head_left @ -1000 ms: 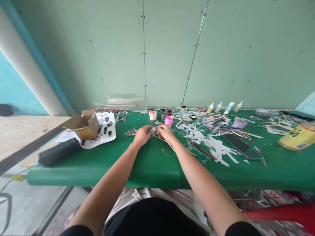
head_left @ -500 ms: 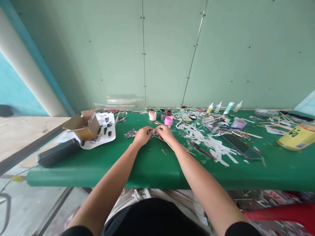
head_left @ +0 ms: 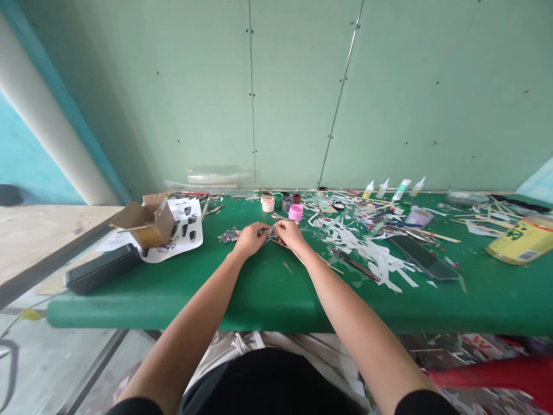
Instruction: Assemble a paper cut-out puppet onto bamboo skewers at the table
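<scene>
Both of the person's bare hands met in the head view over a green-covered bench (head_left: 268,302), with a small, pale, mottled piece (head_left: 271,232) in the narrow space between their fingers. The piece lay just right of the left hand's (head_left: 249,238) fingertips and just left of those of the right hand (head_left: 289,233), with neither hand clearly nearer; it was too small and too covered to show its long axis. The left thumb and forefinger were curled toward each other, and the right fingers were bunched together, but whether either pair pinched the piece could not be told. A thin, pale wooden stick (head_left: 322,263) slanted from the right hand toward the near right, lying partly under the wrist. Left of the left hand lay a flat cluster of multicoloured scraps (head_left: 228,234). Beyond the right hand stood a bright pink, round paint jar (head_left: 296,212), with a pale peach paint jar (head_left: 268,204) farther left. Well to the right spread a tangle of white paper strips (head_left: 360,248), beside a dark, flat phone (head_left: 425,258).
</scene>
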Available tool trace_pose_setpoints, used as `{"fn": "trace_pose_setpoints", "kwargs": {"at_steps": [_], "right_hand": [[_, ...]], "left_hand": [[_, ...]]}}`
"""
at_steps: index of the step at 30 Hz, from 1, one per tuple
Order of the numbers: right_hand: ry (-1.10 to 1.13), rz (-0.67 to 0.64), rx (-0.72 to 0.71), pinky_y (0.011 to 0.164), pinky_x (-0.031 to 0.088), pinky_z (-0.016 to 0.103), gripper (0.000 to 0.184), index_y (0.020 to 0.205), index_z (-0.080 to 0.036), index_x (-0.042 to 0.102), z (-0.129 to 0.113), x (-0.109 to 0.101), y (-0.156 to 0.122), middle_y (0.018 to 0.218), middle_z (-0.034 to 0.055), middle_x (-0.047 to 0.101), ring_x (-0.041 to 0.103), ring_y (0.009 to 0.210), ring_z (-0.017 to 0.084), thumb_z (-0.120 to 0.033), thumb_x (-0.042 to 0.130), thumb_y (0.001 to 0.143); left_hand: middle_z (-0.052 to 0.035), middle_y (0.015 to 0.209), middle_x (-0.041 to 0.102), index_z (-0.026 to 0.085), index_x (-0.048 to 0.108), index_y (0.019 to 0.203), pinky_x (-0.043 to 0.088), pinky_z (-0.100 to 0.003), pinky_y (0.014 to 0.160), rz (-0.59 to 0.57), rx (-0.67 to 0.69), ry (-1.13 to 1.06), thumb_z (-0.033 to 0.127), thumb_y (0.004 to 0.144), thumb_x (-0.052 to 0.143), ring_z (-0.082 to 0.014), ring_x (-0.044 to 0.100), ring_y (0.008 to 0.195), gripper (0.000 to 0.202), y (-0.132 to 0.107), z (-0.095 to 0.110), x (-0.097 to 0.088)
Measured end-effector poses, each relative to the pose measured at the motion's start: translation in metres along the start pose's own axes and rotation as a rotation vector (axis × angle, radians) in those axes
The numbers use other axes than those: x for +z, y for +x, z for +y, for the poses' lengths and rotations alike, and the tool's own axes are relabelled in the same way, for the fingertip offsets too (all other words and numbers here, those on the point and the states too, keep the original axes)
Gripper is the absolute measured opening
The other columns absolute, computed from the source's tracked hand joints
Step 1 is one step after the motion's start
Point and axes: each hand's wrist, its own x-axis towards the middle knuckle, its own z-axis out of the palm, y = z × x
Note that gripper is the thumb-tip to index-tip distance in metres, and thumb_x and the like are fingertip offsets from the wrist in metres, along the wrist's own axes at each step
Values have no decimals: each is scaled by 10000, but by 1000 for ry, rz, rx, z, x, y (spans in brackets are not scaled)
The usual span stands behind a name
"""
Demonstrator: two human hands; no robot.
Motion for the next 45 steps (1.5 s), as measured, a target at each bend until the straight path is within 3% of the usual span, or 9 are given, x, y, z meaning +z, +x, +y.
{"fn": "trace_pose_setpoints", "kwargs": {"at_steps": [8, 13, 17, 21, 26, 38, 45], "right_hand": [[34, -25, -69, 362, 343, 217, 258, 661, -226, 507, 3, 0, 3, 532, -48, 554, 435, 368, 88, -416, 575, 821], [75, -55, -101, 362, 338, 221, 267, 704, -232, 505, 0, 1, 1, 556, -49, 549, 436, 382, 95, -468, 564, 814], [107, -98, -117, 358, 331, 222, 296, 724, -232, 510, -2, 3, -1, 564, -49, 549, 441, 391, 98, -512, 587, 785], [148, -133, -128, 360, 325, 218, 355, 736, -229, 521, -3, 4, -3, 570, -50, 549, 434, 397, 91, -571, 614, 751], [212, -168, -121, 359, 326, 216, 449, 724, -217, 530, -7, 4, -6, 549, -55, 531, 419, 387, 76, -654, 631, 706], [321, -208, -81, 366, 342, 214, 485, 745, -197, 574, -8, 3, -7, 540, -68, 528, 420, 375, 61, -663, 676, 652], [345, -198, -77, 357, 335, 206, 512, 708, -199, 570, -12, 4, -10, 516, -76, 511, 411, 372, 57, -681, 708, 605]], "left_hand": [[-33, 877, 739, 192, 726, 925, 470, -261, 726, 29, 0, -121, 306, 859, 545, -179, 644, 799, 223, 3, 1, -1], [-5, 781, 718, 190, 723, 930, 462, -244, 645, 50, -1, -223, 307, 756, 685, -139, 600, 664, 214, 6, -1, -1], [-17, 799, 715, 193, 732, 821, 473, -255, 670, 89, 23, -307, 360, 690, 754, -146, 606, 709, 213, 10, -4, -4], [-44, 787, 726, 171, 730, 773, 503, -277, 686, 80, 35, -421, 472, 669, 766, -163, 640, 722, 320, 11, -6, -5], [-66, 799, 746, 146, 744, 884, 541, -313, 721, 56, 36, -530, 529, 654, 769, -182, 673, 716, 447, 9, -3, -4], [-61, 826, 763, 163, 775, 867, 516, -299, 718, 72, 32, -484, 395, 654, 798, -182, 660, 725, 316, 5, 6, -13], [-69, 805, 758, 153, 767, 805, 516, -299, 698, 82, 24, -494, 471, 640, 793, -190, 665, 719, 359, 4, 4, -10]]}}
